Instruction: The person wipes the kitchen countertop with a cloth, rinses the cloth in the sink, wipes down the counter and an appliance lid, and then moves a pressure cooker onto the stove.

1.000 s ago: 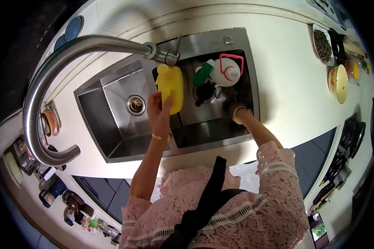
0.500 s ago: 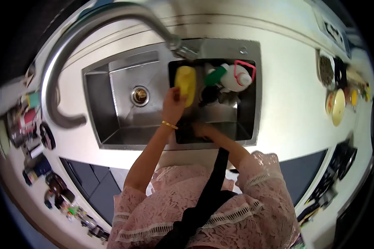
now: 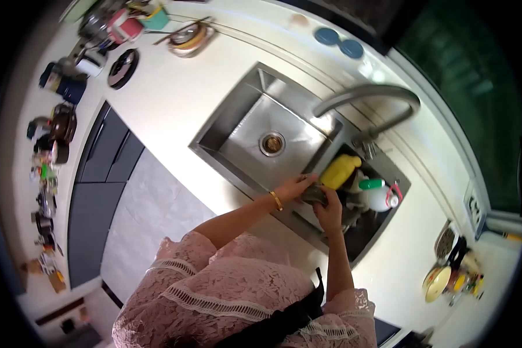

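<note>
My left hand (image 3: 297,187), with a gold bracelet at the wrist, and my right hand (image 3: 330,212) come together over the near side of the right sink basin (image 3: 362,240). Between them both grip a small, dark grey-brown item (image 3: 315,195); it may be a cloth, but its kind is not clear. Just beyond my fingers a yellow bottle (image 3: 340,171) lies in the basin. To its right are a green-capped bottle (image 3: 372,184) and a white jug with a pink handle (image 3: 381,199). Other dark things below are partly hidden.
The left basin (image 3: 255,124) has a drain (image 3: 271,144) in its floor. A curved faucet (image 3: 383,93) reaches over the sink from the back. Dishes and jars (image 3: 438,283) stand on the right counter. A round black lid (image 3: 123,68) lies on the left counter.
The view has turned and shifted left. My left hand has left the yellow bottle, and my right hand has risen from the basin. Both now hold the dark grey-brown item together.
</note>
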Demonstrator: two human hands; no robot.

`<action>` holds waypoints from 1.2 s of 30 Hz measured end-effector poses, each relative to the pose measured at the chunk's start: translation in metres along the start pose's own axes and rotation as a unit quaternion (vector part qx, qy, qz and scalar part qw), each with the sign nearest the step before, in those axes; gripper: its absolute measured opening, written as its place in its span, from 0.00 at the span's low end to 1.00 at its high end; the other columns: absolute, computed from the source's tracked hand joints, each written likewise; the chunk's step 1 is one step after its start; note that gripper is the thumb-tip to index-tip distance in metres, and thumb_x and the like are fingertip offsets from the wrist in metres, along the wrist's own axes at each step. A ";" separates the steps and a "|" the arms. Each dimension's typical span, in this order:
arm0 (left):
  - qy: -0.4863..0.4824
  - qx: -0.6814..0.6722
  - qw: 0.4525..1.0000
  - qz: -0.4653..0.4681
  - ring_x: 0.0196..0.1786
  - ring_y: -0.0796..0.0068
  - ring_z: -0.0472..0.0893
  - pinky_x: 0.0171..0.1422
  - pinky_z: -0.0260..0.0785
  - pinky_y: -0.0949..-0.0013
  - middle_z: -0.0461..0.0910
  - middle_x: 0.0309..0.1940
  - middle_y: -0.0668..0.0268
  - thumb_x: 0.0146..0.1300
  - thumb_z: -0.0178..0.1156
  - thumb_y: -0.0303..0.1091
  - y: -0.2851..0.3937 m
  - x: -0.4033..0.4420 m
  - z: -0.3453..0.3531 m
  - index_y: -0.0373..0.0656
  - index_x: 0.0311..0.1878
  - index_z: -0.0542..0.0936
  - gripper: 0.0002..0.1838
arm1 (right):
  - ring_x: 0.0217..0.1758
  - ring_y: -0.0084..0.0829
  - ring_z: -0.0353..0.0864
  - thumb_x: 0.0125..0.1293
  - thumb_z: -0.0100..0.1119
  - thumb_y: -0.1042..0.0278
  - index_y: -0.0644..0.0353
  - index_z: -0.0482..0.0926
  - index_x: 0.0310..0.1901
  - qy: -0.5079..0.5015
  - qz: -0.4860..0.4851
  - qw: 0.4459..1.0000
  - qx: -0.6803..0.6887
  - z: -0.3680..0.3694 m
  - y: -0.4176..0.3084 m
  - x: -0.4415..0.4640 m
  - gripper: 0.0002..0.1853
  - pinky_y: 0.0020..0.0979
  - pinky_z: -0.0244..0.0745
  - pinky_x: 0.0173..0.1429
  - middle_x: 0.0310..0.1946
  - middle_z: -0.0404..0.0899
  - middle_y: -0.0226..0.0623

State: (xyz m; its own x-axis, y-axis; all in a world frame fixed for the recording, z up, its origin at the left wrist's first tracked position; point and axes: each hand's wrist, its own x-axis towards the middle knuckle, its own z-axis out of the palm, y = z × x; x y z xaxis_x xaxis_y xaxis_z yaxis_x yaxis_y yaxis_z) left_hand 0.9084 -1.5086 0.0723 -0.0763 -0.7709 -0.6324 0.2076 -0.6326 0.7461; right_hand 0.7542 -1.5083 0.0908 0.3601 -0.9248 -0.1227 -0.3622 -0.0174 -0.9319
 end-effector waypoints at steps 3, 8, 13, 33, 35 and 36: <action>-0.039 -0.141 0.988 -0.056 0.32 0.80 0.71 0.34 0.65 0.77 0.72 0.31 0.69 0.53 0.52 0.49 0.023 -0.011 -0.012 0.42 0.41 0.71 0.20 | 0.43 0.40 0.71 0.48 0.52 0.78 0.63 0.69 0.43 0.005 -0.160 0.982 -0.103 0.015 -0.012 0.021 0.17 0.33 0.66 0.45 0.43 0.69 0.44; 0.032 0.045 0.994 0.094 0.38 0.80 0.70 0.40 0.64 0.77 0.71 0.38 0.68 0.57 0.50 0.41 0.027 0.008 -0.045 0.42 0.49 0.67 0.19 | 0.42 0.33 0.72 0.50 0.54 0.73 0.61 0.68 0.46 0.018 -0.113 0.991 -0.070 0.015 -0.053 0.024 0.18 0.28 0.66 0.44 0.41 0.71 0.42; 0.069 0.125 0.958 0.249 0.36 0.80 0.68 0.39 0.63 0.78 0.69 0.40 0.67 0.54 0.47 0.22 0.028 0.017 -0.076 0.45 0.57 0.57 0.25 | 0.31 0.26 0.74 0.54 0.53 0.67 0.68 0.68 0.39 0.248 0.101 0.940 0.210 -0.019 0.051 0.038 0.14 0.23 0.71 0.30 0.30 0.74 0.38; 0.069 -0.177 0.976 0.109 0.40 0.71 0.73 0.44 0.65 0.69 0.72 0.37 0.61 0.55 0.52 0.34 0.086 -0.004 -0.048 0.32 0.42 0.67 0.16 | 0.21 0.35 0.74 0.51 0.58 0.61 0.70 0.69 0.25 0.274 0.333 0.766 0.476 -0.057 0.074 0.111 0.17 0.32 0.76 0.28 0.21 0.72 0.41; 0.068 -0.179 0.976 0.103 0.39 0.71 0.73 0.44 0.65 0.70 0.73 0.37 0.61 0.55 0.52 0.34 0.080 0.000 -0.048 0.32 0.42 0.67 0.15 | 0.20 0.34 0.74 0.51 0.58 0.61 0.69 0.70 0.24 0.258 0.353 0.775 0.457 -0.060 0.070 0.112 0.16 0.31 0.76 0.27 0.19 0.71 0.40; 0.071 -0.186 0.974 0.107 0.39 0.71 0.73 0.43 0.65 0.70 0.73 0.37 0.61 0.55 0.52 0.34 0.079 0.002 -0.048 0.32 0.42 0.67 0.15 | 0.19 0.34 0.74 0.50 0.58 0.61 0.69 0.70 0.23 0.254 0.361 0.784 0.436 -0.061 0.071 0.112 0.16 0.31 0.76 0.27 0.18 0.71 0.40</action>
State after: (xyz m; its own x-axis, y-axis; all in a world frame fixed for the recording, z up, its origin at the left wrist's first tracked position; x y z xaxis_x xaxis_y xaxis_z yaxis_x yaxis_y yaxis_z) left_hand 0.9719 -1.5561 0.1197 0.1388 -0.8474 -0.5125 0.5454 -0.3665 0.7538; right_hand 0.7162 -1.6362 0.0313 -0.1383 -0.6092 -0.7808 0.4919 0.6420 -0.5881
